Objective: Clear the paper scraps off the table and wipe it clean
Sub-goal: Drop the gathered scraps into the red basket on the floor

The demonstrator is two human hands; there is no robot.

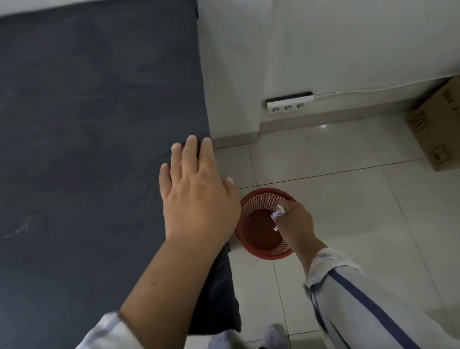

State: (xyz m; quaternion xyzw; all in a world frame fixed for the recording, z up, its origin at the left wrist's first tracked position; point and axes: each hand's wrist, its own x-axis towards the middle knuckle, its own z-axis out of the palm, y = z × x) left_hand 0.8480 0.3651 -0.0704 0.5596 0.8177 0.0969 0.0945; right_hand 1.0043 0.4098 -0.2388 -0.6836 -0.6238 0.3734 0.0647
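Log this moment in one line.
right hand: holds crumpled white paper scrap over red plastic mesh basket | left hand: open by dark grey table

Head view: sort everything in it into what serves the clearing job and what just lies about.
Job: table, dark-topped; paper scrap, pinched by the right hand over the red basket; left hand, flat at the table's edge.
Lying about: power strip by the wall; cardboard box on the floor.

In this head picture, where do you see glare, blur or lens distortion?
Head view: a small glare spot on the far floor tiles; the table edge bows from the wide lens; the paper scrap in the right hand over the red basket is soft, slightly blurred.
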